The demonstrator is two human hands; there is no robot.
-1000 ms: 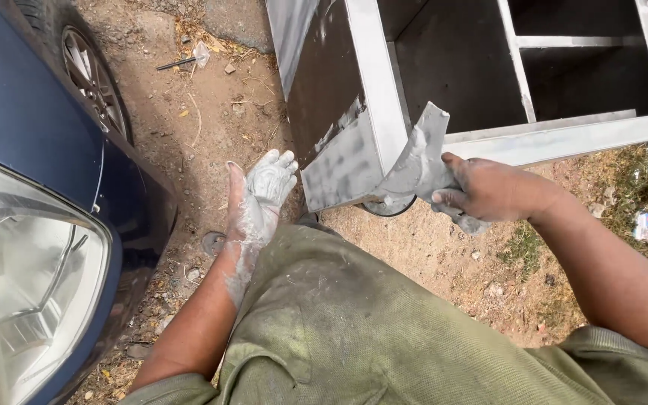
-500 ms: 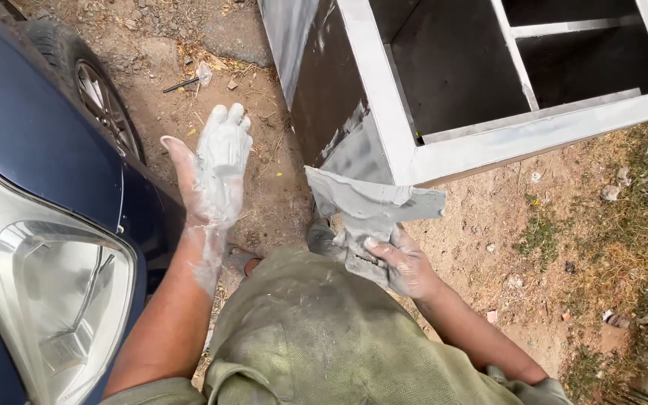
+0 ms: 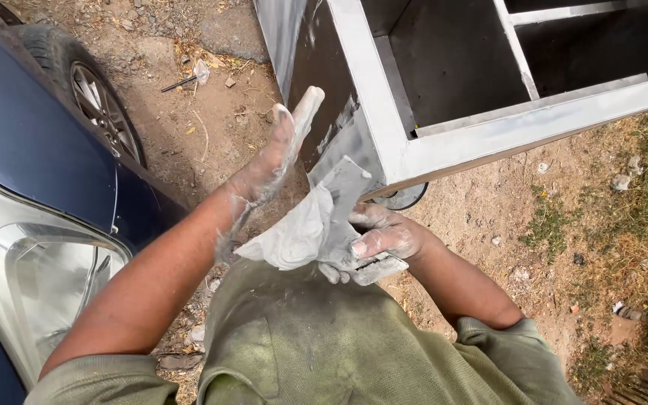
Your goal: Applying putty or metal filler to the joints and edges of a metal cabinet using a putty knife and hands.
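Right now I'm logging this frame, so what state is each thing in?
left hand: open, raised edge-on, coated in grey filler, holding nothing
right hand: closed on the grey cloth
grey cloth: crumpled, smeared
cabinet frame: open compartments, grey-coated
car: parked, wheel on dirt

Sunlit dirt ground (image 3: 211, 127), a blue car (image 3: 31, 142), grey metal cabinet frame (image 3: 444, 142).

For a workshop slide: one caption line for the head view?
Right hand grips a grey rag and scraper beside the raised, dust-coated left hand, near a grey cabinet frame.
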